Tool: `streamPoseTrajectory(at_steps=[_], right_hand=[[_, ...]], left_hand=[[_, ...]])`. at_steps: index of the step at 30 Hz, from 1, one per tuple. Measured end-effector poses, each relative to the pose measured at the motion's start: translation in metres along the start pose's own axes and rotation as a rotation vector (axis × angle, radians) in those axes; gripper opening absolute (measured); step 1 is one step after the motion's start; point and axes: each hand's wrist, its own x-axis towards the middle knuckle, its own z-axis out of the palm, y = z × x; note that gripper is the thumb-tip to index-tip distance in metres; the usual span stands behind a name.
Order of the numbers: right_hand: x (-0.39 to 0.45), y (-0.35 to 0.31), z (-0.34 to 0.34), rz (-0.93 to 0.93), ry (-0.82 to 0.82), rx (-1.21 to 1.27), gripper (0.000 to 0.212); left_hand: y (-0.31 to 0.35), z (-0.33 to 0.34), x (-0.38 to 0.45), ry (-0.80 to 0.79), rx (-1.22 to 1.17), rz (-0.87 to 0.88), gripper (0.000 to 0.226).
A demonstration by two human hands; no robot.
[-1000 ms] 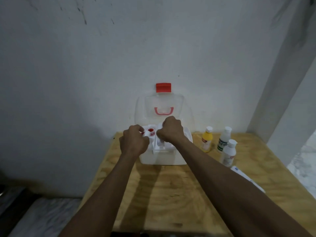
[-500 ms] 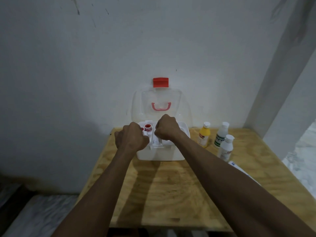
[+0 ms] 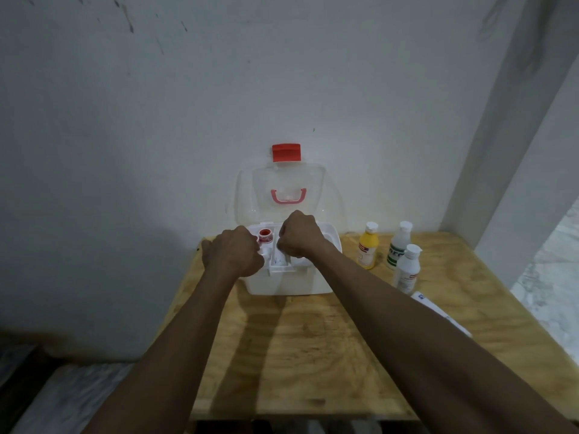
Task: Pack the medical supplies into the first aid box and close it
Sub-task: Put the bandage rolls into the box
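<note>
The white first aid box (image 3: 288, 281) stands open at the back of the wooden table (image 3: 313, 355). Its clear lid (image 3: 313, 189), with a pink handle and a red latch (image 3: 286, 152), leans on the wall. A white inner tray (image 3: 283, 267) sits in the top of the box and holds a red tape roll (image 3: 265, 235). My left hand (image 3: 233, 256) is closed at the tray's left edge. My right hand (image 3: 300, 234) is closed over the tray's middle. What the fingers grip under each hand is hidden.
Right of the box stand a yellow bottle (image 3: 368, 247), a white bottle with a green label (image 3: 398, 245) and a white bottle with a red label (image 3: 407, 270). A flat white packet (image 3: 438, 311) lies by my right forearm. A wall is close behind.
The view has shifted a little. Both hands stay closed in the same places on the box's tray.
</note>
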Motion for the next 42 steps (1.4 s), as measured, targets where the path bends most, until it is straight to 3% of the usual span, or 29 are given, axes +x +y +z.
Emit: streamPoseTrajectory(at_steps=[7,12,17,21,24,29,36,42], right_hand=[[-0.005,0.000,-0.005,0.003,0.011,0.026,0.019],[-0.036,0.006,-0.037,-0.021,0.081,0.144,0.031],[-0.096,0.048,-0.076,0.001,0.151,0.264,0.021],[-0.150,0.110,-0.099,0.104,0.097,0.120,0.011],[-0.167,0.163,-0.096,0.251,0.121,-0.072,0.018],[-0.181,0.214,-0.084,0.416,0.090,-0.041,0.034],[-0.186,0.217,-0.071,0.406,0.078,0.157,0.040],[-0.191,0.215,-0.072,0.407,0.070,0.404,0.031]], left_hand=[[0.002,-0.007,-0.010,0.009,-0.057,0.016,0.032],[0.011,-0.009,-0.027,0.251,-0.327,0.041,0.042],[0.051,-0.003,-0.069,0.371,-0.515,0.136,0.040],[0.097,0.018,-0.108,0.205,-0.623,0.202,0.034],[0.135,0.045,-0.122,0.022,-0.606,0.208,0.036],[0.190,0.089,-0.130,-0.252,-0.613,0.190,0.051],[0.221,0.096,-0.129,-0.235,-0.681,0.086,0.042],[0.215,0.098,-0.120,-0.355,-0.910,-0.026,0.029]])
